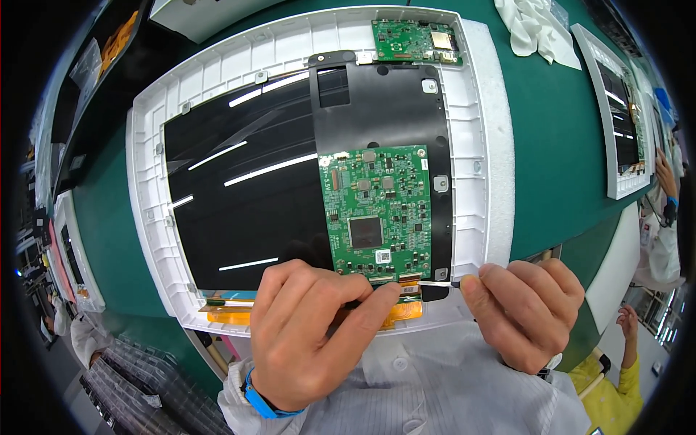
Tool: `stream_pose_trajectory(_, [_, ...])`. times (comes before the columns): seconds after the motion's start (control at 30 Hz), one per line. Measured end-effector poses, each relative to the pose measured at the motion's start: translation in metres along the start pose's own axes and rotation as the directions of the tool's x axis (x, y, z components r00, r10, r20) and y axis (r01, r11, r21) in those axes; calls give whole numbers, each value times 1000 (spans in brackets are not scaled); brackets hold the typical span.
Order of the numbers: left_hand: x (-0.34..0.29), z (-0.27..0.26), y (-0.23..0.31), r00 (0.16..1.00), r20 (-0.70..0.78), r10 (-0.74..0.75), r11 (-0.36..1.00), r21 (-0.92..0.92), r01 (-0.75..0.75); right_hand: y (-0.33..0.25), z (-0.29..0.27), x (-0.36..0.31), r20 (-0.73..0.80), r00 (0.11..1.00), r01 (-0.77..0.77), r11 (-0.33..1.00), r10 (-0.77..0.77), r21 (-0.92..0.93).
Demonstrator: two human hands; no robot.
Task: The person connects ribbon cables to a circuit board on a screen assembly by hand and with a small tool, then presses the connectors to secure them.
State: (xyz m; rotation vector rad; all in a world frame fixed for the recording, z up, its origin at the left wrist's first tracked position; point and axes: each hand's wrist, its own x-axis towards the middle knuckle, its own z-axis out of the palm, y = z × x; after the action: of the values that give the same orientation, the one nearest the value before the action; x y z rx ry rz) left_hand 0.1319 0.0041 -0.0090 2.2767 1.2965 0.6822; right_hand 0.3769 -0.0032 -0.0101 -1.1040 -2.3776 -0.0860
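A green circuit board [378,210] lies on the black back plate [384,109] of a display panel, inside a white plastic frame [148,210]. My left hand [308,330] is at the board's lower edge, thumb and index finger closed on a short ribbon cable [410,287] beside the connectors. The fingertips partly hide the cable. My right hand [525,312] is closed around a thin metal tool [439,284]. Its tip points left and reaches the cable. Orange flex film [228,317] shows along the panel's lower edge.
A smaller green board [417,40] sits in the frame's top right corner. White foam [496,145] lies under the frame on the green table [551,145]. Another framed panel [616,109] stands at right, near a co-worker's hand [665,174]. White cloth [536,32] lies behind.
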Motion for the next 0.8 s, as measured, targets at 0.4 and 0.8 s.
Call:
stream_pose_trajectory(0.4, [4, 4, 4, 998, -53, -27, 1000, 3, 27, 1, 2, 0, -20, 1000, 9, 1000, -9, 0])
stream_pose_trajectory(0.8, [4, 4, 2, 998, -55, -31, 1000, -2, 31, -2, 2, 1, -21, 1000, -21, 1000, 21, 11])
